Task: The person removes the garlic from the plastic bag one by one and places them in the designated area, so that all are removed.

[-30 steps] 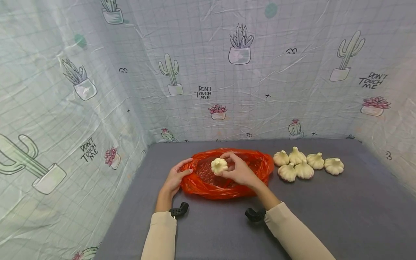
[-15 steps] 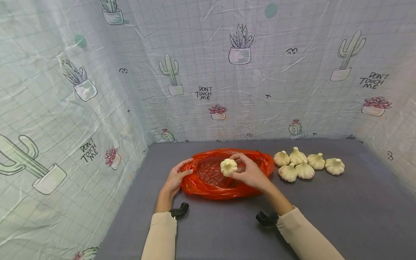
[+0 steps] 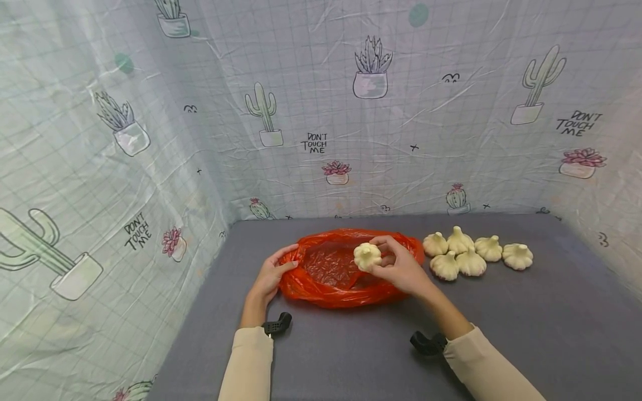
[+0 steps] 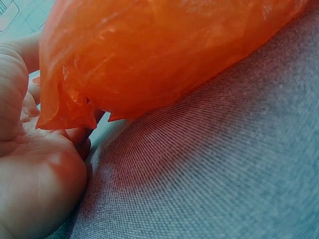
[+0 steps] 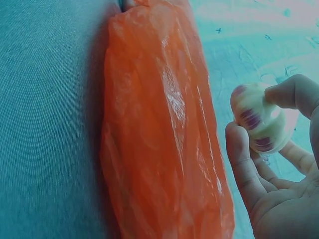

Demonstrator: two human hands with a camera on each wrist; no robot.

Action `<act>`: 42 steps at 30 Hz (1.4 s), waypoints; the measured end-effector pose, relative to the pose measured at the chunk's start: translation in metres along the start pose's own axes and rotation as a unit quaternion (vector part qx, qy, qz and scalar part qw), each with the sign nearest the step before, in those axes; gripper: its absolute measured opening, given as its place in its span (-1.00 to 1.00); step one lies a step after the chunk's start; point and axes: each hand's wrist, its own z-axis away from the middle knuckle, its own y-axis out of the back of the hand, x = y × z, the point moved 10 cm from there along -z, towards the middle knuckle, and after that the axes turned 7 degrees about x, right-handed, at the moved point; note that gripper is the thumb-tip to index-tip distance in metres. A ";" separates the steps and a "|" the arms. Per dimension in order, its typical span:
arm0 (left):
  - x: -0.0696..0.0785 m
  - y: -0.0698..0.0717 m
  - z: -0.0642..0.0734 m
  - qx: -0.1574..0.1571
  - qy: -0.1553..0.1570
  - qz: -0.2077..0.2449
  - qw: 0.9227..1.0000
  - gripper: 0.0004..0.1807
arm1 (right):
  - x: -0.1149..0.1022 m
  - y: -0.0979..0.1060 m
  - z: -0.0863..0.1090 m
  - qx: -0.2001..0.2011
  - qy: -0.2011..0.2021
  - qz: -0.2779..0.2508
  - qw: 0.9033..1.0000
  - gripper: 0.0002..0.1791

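An orange-red plastic bag (image 3: pixel 321 293) lies on the grey surface with its mouth spread wide. At its left end my left hand (image 3: pixel 270 275) pinches the rim, thumb on the near side; the left wrist view has the bag's thin wall (image 4: pixel 149 55) beside the palm, and some fingers are hidden behind it. Above the right half of the bag's mouth, my right hand (image 3: pixel 405 273) holds a garlic bulb (image 3: pixel 367 257) between thumb and fingers. Purple patches mark the underside of that garlic bulb (image 5: pixel 256 119) in the right wrist view.
Several other garlic bulbs (image 3: pixel 470 260) sit in a cluster to the right of the bag. A cloth printed with cacti (image 3: pixel 371 139) hangs behind and at both sides of the grey table surface (image 3: pixel 341 356).
My right hand has moved to the right over the bag, carrying the garlic bulb along. The left hand stays at the bag's left rim.
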 end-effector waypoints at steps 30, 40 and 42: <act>-0.002 0.003 -0.001 0.011 -0.001 -0.010 1.000 -0.48 | 0.012 0.063 0.034 0.043 0.009 0.060 0.997 -0.41; -0.002 0.003 0.000 0.012 0.003 -0.004 1.000 -0.49 | 0.017 0.084 0.047 0.050 -0.003 0.032 0.998 -0.38; -0.002 0.003 0.000 0.013 0.001 -0.007 1.000 -0.49 | 0.018 0.088 0.049 0.050 -0.007 0.028 0.998 -0.36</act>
